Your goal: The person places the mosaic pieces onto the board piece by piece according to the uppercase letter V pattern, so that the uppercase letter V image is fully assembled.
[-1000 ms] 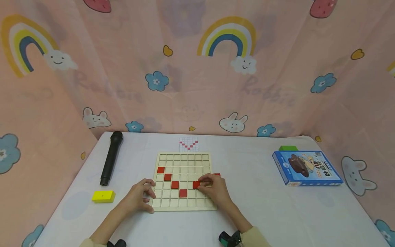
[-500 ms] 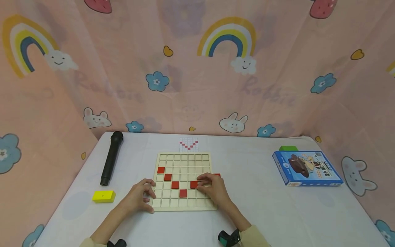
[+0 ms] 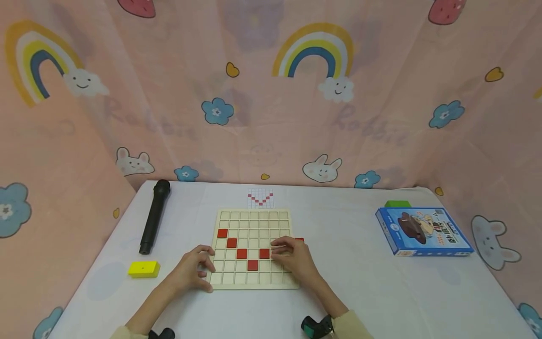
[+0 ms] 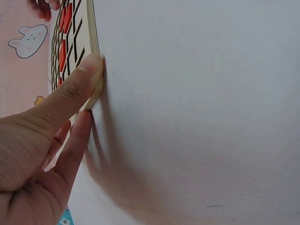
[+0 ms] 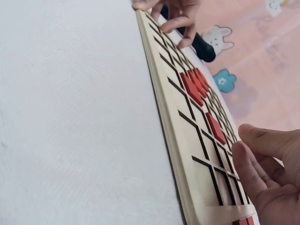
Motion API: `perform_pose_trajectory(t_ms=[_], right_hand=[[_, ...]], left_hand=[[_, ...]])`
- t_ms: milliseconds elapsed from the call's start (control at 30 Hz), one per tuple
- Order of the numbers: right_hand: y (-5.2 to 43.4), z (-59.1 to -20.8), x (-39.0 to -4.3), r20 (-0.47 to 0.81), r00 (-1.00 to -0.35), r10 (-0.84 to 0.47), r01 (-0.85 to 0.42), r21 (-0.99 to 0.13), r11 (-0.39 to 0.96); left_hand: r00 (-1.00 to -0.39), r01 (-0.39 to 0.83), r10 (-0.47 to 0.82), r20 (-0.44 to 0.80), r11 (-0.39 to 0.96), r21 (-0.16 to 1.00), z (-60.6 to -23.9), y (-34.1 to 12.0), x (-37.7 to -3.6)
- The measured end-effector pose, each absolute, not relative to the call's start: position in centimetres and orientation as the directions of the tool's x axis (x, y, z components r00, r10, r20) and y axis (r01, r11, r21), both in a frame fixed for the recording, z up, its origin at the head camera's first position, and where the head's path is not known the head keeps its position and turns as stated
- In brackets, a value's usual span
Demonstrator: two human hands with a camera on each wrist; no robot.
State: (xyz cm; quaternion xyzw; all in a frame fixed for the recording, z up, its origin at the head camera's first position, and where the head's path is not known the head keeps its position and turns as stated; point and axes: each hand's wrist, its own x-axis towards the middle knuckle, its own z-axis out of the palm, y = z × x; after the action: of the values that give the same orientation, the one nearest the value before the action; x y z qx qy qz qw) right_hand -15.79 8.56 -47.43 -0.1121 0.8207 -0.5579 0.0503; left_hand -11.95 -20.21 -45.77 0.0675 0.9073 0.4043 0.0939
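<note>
A wooden grid board (image 3: 254, 286) lies on the table. My left hand (image 3: 191, 270) holds its near left corner, the thumb on the near edge and fingers along the left side; the left wrist view shows the thumb (image 4: 77, 86) against the rim. Several red square tiles sit in its cells, stepping down from the left to a low tile (image 3: 252, 265), with one red tile (image 3: 264, 253) up and right of that. My right hand (image 3: 296, 259) hovers just right of this tile, its fingertips bent and apart from it. More red (image 5: 243, 221) shows beside the board, partly hidden by this hand.
A small paper (image 3: 260, 198) with a red V pattern on a grid lies behind the board. At left are a black microphone (image 3: 154, 216) and a yellow block (image 3: 144, 269). A blue box (image 3: 423, 231) stands at right, a green block (image 3: 398, 204) behind it.
The red tile by my right hand has shifted slightly left into line with its cell. My right fingertips have come away from it. My left hand stays on the board.
</note>
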Motion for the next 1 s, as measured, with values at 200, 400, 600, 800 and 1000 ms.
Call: perform_pose_trajectory(t_ms=[200,400,600,800,1000], right_hand=[[10.5,-47.0,-15.6,0.054,-0.982,-0.183,-0.115,-0.931,0.345],[13.1,-47.3,-15.3,0.076,-0.987,-0.142,-0.121,-0.93,0.348],[15.2,-48.2,-15.2,0.062,-0.992,-0.11,-0.101,-0.912,0.399],[16.1,-49.0,-15.4,0.035,-0.993,-0.112,-0.085,-0.873,0.48],[16.1,-49.0,-15.7,0.03,-0.992,-0.122,-0.088,-0.861,0.5]], left_hand=[[-0.977,0.025,0.171,-0.124,0.678,0.735,-45.7,-19.9,-11.9],[-0.978,0.012,0.159,-0.133,0.685,0.728,-45.6,-19.8,-11.8],[-0.978,0.009,0.16,-0.137,0.68,0.733,-45.7,-19.8,-11.9],[-0.977,0.0,0.156,-0.145,0.68,0.733,-45.7,-19.8,-11.9],[-0.976,0.021,0.171,-0.131,0.681,0.732,-45.7,-19.9,-11.9]])
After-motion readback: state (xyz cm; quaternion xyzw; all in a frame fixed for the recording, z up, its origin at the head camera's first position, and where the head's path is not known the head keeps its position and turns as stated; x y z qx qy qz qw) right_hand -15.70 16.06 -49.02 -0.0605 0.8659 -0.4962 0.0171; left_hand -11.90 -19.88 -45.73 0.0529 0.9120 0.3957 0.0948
